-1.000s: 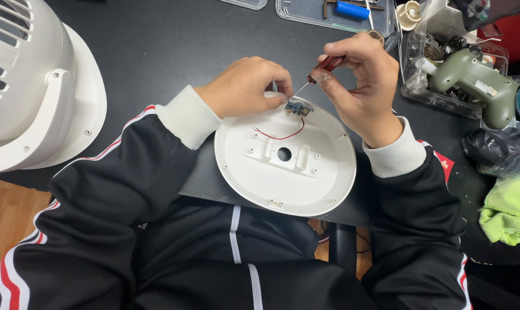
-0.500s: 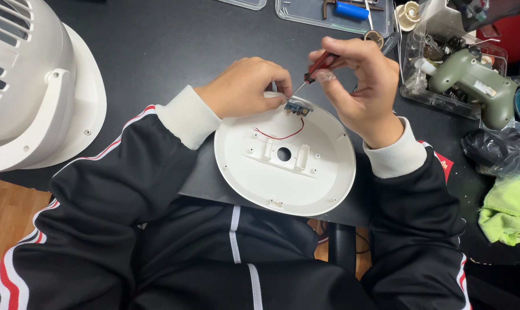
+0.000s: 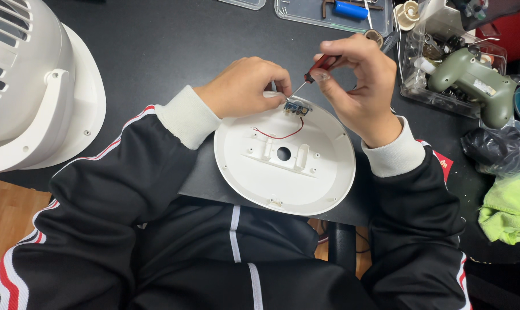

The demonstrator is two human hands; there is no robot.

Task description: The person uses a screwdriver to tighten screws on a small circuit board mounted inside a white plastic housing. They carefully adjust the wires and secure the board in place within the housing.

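Right hand (image 3: 360,86): grip pinched on the red handle of a small screwdriver (image 3: 314,72), shaft angled down-left from the grip, tip on the little blue circuit board (image 3: 297,108). Left hand (image 3: 245,86): fingers pressed together, clamped on the far rim of the white round base cover (image 3: 283,161), just left of the tip, steadying it. Can't tell if it pinches anything beyond the rim.

Board sits at the far edge of the cover's inside face, right under both grips. Red wire (image 3: 277,135) runs from the board toward the cover's centre hole. Cover lies inside-up at the near edge of the black desk (image 3: 156,46), partly over the lap.

Progress, my read: cover is already off the white fan housing (image 3: 36,86), which sits well left of the left grip. The board looks not yet freed; whether its screw is half out is too small to tell. Wire is attached at the board.

Well right of the right grip: clear parts bin (image 3: 415,69), green cloth (image 3: 510,209).
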